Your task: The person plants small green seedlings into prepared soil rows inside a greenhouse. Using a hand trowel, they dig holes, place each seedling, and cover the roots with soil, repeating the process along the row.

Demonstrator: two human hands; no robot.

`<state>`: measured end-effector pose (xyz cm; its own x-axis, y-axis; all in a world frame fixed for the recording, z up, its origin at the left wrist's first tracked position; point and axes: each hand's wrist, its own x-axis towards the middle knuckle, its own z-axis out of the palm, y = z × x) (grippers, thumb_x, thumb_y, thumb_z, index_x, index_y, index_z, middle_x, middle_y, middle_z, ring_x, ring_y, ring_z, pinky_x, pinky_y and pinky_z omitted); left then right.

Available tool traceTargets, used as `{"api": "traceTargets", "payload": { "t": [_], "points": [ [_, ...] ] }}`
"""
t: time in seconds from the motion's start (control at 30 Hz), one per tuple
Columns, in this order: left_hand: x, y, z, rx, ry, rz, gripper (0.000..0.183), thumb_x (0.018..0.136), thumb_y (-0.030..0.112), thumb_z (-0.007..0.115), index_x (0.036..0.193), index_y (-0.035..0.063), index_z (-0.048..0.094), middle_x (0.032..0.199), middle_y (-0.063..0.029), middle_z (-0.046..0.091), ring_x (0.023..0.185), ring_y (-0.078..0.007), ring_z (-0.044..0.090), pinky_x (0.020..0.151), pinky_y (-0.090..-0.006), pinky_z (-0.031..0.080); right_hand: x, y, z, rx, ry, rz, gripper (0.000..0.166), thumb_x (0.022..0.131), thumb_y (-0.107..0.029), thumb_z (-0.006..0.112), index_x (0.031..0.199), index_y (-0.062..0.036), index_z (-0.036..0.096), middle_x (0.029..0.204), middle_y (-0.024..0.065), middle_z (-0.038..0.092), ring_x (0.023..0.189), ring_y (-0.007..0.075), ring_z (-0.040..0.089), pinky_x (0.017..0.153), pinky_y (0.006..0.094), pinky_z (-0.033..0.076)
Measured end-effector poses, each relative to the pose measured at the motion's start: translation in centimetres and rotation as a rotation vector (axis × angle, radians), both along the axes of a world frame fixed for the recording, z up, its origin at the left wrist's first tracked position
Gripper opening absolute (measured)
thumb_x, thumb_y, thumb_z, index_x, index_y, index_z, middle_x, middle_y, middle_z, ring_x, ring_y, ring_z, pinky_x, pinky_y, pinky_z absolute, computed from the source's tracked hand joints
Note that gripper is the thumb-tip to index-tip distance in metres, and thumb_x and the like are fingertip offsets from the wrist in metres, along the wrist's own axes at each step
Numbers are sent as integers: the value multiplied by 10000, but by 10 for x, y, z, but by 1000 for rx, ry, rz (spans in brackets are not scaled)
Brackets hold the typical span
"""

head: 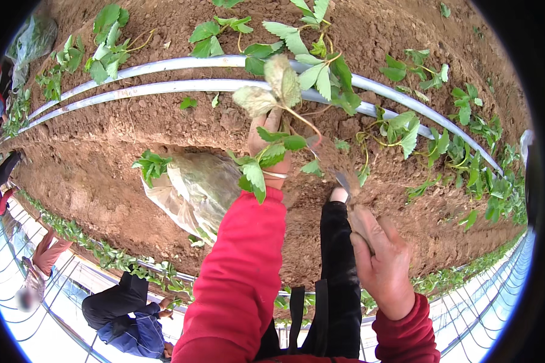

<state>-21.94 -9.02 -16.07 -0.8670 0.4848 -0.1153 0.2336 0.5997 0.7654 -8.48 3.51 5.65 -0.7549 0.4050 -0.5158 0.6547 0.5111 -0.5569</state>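
Observation:
My right hand (383, 261) is closed around the handle of a small soil-covered hand trowel (344, 181), whose blade points up and left over the soil. My left hand (272, 138) reaches forward near the two pipes, largely covered by the leaves of a strawberry plant (272, 156); its fingers are hidden, so what it grips cannot be told. A paler, wilted-looking leaf (281, 81) stands just beyond its fingers. A light band circles the left wrist. Left of that forearm, a plastic bag (204, 186) lies on the soil with green strawberry leaves at its mouth.
Two pale pipes (163, 86) curve across the raised soil bed, with strawberry plants (404, 129) around them. Another plastic bag (34, 41) lies far left. Co-workers (131, 317) are at the lower left and left edge. A planted row (91, 247) runs behind.

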Motion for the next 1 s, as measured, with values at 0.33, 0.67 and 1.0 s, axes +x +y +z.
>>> {"api": "traceTargets", "payload": {
  "t": [0.33, 0.67, 1.0],
  "points": [
    [-19, 6, -16, -146, 73, -24, 254, 721, 26, 655, 974, 23, 631, 1028, -150, 614, 875, -329, 606, 735, -363, 500, 41, -25, -20, -363, 14, -509, 388, 837, -29, 581, 1216, 12, 512, 1099, 185, 604, 1003, 276, 603, 859, 313, 454],
    [-9, -18, -5, 101, -31, -15, 468, 689, -48, 557, 1154, 5, 540, 1140, -155, 494, 961, -290, 566, 757, -313, 501, 18, -51, -77, -386, 65, -648, 409, 891, -120, 521, 1268, 26, 457, 1170, 199, 572, 1081, 275, 566, 920, 323, 418],
    [-10, -11, 1, 71, -168, 31, 604, 663, 92, 759, 1200, -11, 503, 1083, -113, 502, 944, -250, 563, 796, -316, 480, -28, -53, -138, -52, 94, -207, 432, 844, -150, 575, 1264, -93, 493, 989, 192, 604, 870, 364, 601, 744, 393, 500]
  ]
}}
